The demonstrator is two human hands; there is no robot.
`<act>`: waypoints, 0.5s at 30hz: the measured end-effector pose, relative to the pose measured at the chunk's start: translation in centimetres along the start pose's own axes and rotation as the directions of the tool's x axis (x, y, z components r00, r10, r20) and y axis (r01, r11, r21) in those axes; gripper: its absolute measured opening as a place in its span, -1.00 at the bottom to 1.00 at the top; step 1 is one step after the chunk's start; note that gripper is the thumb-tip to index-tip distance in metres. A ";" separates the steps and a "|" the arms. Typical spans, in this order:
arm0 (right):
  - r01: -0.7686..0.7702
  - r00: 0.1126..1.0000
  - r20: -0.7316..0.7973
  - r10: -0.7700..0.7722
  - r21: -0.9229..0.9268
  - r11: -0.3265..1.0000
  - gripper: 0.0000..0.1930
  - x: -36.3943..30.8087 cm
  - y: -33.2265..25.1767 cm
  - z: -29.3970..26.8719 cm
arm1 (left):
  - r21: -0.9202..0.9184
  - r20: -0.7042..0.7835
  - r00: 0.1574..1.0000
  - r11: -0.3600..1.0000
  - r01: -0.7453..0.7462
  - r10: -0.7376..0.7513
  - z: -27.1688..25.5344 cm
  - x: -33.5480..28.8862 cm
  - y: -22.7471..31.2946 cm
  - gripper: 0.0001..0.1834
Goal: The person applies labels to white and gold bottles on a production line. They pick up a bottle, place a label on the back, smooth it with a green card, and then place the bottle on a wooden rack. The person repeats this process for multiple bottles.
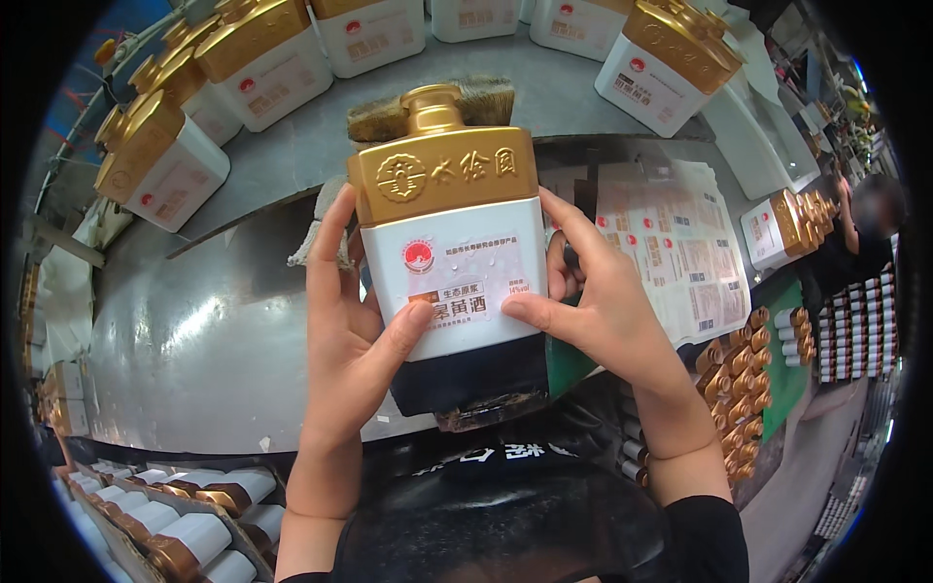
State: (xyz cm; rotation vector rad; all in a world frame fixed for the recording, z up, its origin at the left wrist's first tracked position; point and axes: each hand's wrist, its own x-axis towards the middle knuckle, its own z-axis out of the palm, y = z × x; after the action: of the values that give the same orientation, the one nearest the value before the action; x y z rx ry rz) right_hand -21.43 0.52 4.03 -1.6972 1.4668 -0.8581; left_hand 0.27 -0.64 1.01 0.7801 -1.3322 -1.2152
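A flat white bottle (pixel 457 262) with a gold shoulder and neck stands upright between my two hands, its printed front facing me. My left hand (pixel 355 340) grips its left side, the thumb pressing on the lower edge of a transparent label (pixel 457 299). On the other side my right hand (pixel 607 301) holds the bottle, with that thumb on the label's right end. Water drops show on the bottle's front around the print. Its base overlaps a dark block (pixel 466 384) at the table's near edge. Most of my fingers are hidden behind the bottle.
Similar bottles (pixel 272 73) line the far side of the grey metal table (pixel 224 340). Behind my bottle lies a bristly brown pad (pixel 486 100), with a whitish cloth (pixel 309 248) to its left. Label sheets (pixel 671 243) lie right. Boxed bottles (pixel 194 539) stand lower left; a person (pixel 860 219) is far right.
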 end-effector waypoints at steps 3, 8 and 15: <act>0.030 0.999 -0.042 -0.026 0.096 0.995 -0.26 -0.5 0.4 0.3 | 0.011 0.006 1.000 0.999 -0.031 0.031 -0.6 0.0 -0.9 -0.11; 0.069 0.988 -0.152 -0.035 0.224 0.972 -0.58 -5.1 -0.8 0.2 | 0.009 0.018 0.995 0.995 -0.097 0.097 -0.7 -0.8 -0.8 -0.16; 0.183 0.978 0.088 -0.191 0.086 0.979 -0.68 -8.8 -0.6 5.3 | 0.143 0.043 0.994 0.984 -0.110 0.105 -0.5 -0.3 -0.7 -0.18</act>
State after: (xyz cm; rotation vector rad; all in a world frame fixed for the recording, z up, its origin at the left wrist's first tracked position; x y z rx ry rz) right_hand -17.76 9.83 1.58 -1.8129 1.2093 -0.9076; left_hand 0.68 -0.67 0.19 0.7814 -1.4858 -1.0598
